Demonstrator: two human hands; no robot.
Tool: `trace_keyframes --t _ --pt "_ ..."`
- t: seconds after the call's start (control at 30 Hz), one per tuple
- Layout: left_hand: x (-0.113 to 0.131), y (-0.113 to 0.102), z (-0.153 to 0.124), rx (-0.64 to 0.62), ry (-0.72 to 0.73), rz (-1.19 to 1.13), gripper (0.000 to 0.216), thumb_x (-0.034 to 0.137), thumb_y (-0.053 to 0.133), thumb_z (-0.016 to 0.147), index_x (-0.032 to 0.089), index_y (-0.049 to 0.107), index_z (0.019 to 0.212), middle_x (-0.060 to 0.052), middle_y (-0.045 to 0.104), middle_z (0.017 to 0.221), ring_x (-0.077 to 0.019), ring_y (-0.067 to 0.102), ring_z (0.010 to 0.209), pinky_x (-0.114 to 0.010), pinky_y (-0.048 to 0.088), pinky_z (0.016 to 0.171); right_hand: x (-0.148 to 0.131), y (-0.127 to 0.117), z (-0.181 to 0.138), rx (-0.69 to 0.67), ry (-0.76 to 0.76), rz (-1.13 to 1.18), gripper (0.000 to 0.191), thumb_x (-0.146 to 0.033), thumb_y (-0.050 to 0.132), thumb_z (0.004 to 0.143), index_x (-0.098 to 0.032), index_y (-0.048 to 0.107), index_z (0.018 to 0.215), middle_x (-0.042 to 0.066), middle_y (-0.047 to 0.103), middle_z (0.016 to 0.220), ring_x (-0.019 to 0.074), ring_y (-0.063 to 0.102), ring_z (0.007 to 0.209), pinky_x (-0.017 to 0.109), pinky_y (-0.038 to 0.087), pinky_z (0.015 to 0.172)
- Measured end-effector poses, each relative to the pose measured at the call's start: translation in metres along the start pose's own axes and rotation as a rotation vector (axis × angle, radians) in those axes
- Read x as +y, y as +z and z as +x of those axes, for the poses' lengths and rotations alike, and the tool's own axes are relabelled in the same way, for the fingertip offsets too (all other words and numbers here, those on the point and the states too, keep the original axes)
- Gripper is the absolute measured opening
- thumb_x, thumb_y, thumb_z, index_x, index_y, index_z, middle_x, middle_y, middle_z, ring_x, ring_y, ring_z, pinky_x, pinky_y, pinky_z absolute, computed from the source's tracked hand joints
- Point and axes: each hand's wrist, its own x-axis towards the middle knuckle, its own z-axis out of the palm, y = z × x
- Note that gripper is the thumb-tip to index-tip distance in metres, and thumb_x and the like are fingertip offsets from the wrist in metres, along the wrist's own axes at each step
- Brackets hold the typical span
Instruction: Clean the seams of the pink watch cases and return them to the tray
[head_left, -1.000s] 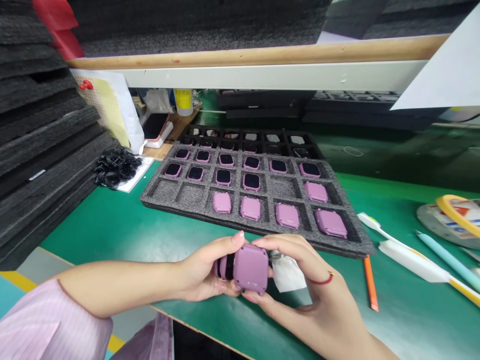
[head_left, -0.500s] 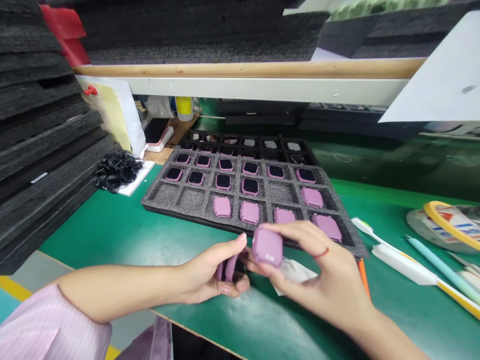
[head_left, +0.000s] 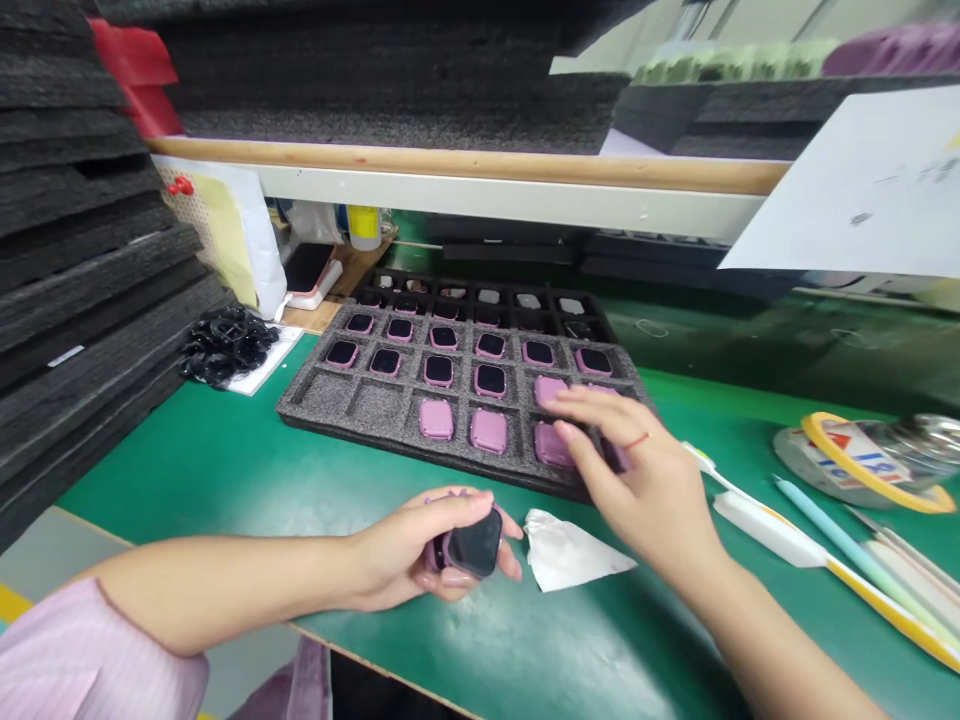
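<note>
My left hand (head_left: 439, 550) is closed around a purple smartwatch (head_left: 475, 545), its dark screen turned outward. Another purple edge shows behind it in the same grip, perhaps a second watch. Over the right part of the grey foam tray (head_left: 315, 415), my right hand (head_left: 637, 455) has its fingers apart. The fingertips are beside a screen-down purple watch case (head_left: 550, 390), and the thumb overlaps a nearer purple case (head_left: 551, 446); whether they touch is unclear. Other watches lie screen-up in the tray's back rows. Part of the right-hand column is hidden by the hand.
A crumpled white cloth (head_left: 566, 552) lies before the tray. To the right are white brushes (head_left: 772, 528), a light-blue pen (head_left: 821, 515) and a bottle with a yellow band (head_left: 847, 460). Stacked black foam (head_left: 90, 230) rises at left. A shelf edge (head_left: 480, 195) crosses above.
My right hand moved up over the tray, and the purple case it held is gone from its fingers. A formerly empty slot now holds a purple case. The left hand's watch has turned screen-outward.
</note>
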Motion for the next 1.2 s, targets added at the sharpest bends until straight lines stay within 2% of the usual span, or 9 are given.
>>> trace_keyframes --t 0.1,0.17,0.33,0.43,0.57,0.73,0.83,1.03,1.2 --pt "-0.001 0.001 0.002 0.017 -0.015 -0.079 0.046 0.059 0.068 0.081 0.014 0.066 0.090 -0.005 0.069 0.073 -0.0047 0.038 0.040 -0.022 0.018 0.042 -0.038 -0.007 -0.012 -0.112 -0.171 0.232 0.015 -0.029 0.067 0.092 -0.024 0.066 0.106 0.009 0.072 0.112 0.0247 0.067 0.113 0.044 0.056 0.098" --pt "-0.002 0.001 0.003 0.037 -0.020 -0.106 0.052 0.064 0.068 0.078 0.012 0.065 0.083 -0.004 0.065 0.071 -0.0052 0.040 0.041 -0.022 0.018 0.042 -0.055 -0.007 -0.018 -0.206 -0.230 0.333 0.031 -0.037 0.077 0.084 -0.024 0.062 0.108 0.010 0.070 0.117 0.0264 0.066 0.117 0.043 0.057 0.098" --pt "-0.002 0.002 0.002 0.039 -0.013 -0.112 0.051 0.062 0.070 0.078 0.011 0.066 0.080 -0.003 0.062 0.074 -0.0053 0.043 0.046 -0.021 0.022 0.043 -0.069 0.000 -0.026 -0.277 -0.150 0.429 0.018 -0.021 0.073 0.086 -0.024 0.059 0.098 0.008 0.067 0.116 0.0185 0.071 0.096 0.032 0.061 0.082" --pt "-0.002 0.002 0.002 0.000 -0.009 -0.117 0.048 0.059 0.070 0.080 0.012 0.066 0.083 -0.002 0.061 0.075 -0.0035 0.040 0.045 -0.021 0.016 0.044 -0.071 0.001 -0.026 -0.240 -0.110 0.467 0.011 -0.015 0.068 0.088 -0.023 0.061 0.092 0.007 0.068 0.110 0.0129 0.069 0.076 0.027 0.060 0.071" --pt "-0.002 -0.001 0.003 -0.043 -0.028 -0.113 0.048 0.060 0.066 0.084 0.012 0.065 0.080 0.001 0.056 0.061 -0.0036 0.037 0.041 -0.022 0.017 0.044 -0.070 -0.001 -0.023 -0.108 -0.045 0.495 0.010 -0.014 0.064 0.090 -0.023 0.068 0.086 0.006 0.073 0.097 0.0177 0.072 0.087 0.030 0.061 0.075" --pt "-0.001 -0.002 0.003 -0.064 -0.044 -0.174 0.051 0.061 0.073 0.079 0.014 0.068 0.098 -0.007 0.072 0.085 -0.0044 0.044 0.041 -0.022 0.016 0.040 -0.062 -0.007 -0.023 0.123 0.258 0.577 0.009 -0.022 0.067 0.091 -0.025 0.069 0.083 0.004 0.076 0.087 0.0182 0.075 0.073 0.030 0.064 0.063" --pt "0.000 -0.002 0.002 -0.081 -0.031 -0.191 0.049 0.060 0.071 0.082 0.014 0.069 0.099 -0.008 0.073 0.083 -0.0046 0.044 0.040 -0.022 0.016 0.039 -0.060 -0.009 -0.026 0.085 0.274 0.649 0.004 -0.024 0.068 0.092 -0.026 0.069 0.095 0.005 0.076 0.098 0.0191 0.077 0.083 0.032 0.067 0.075" --pt "0.000 -0.002 0.000 -0.090 -0.034 -0.154 0.051 0.061 0.067 0.083 0.013 0.069 0.101 -0.008 0.072 0.083 -0.0065 0.048 0.044 -0.021 0.020 0.039 -0.067 -0.003 -0.032 -0.187 0.001 0.524 0.060 -0.038 0.084 0.077 -0.028 0.058 0.130 0.010 0.068 0.126 0.0265 0.064 0.122 0.041 0.058 0.102" --pt "0.001 -0.002 0.001 -0.078 -0.039 -0.155 0.052 0.060 0.072 0.079 0.013 0.069 0.098 -0.008 0.073 0.083 -0.0066 0.050 0.044 -0.020 0.022 0.037 -0.068 0.000 -0.032 -0.177 -0.049 0.472 0.053 -0.028 0.081 0.081 -0.027 0.059 0.129 0.009 0.068 0.124 0.0226 0.066 0.119 0.036 0.058 0.099"
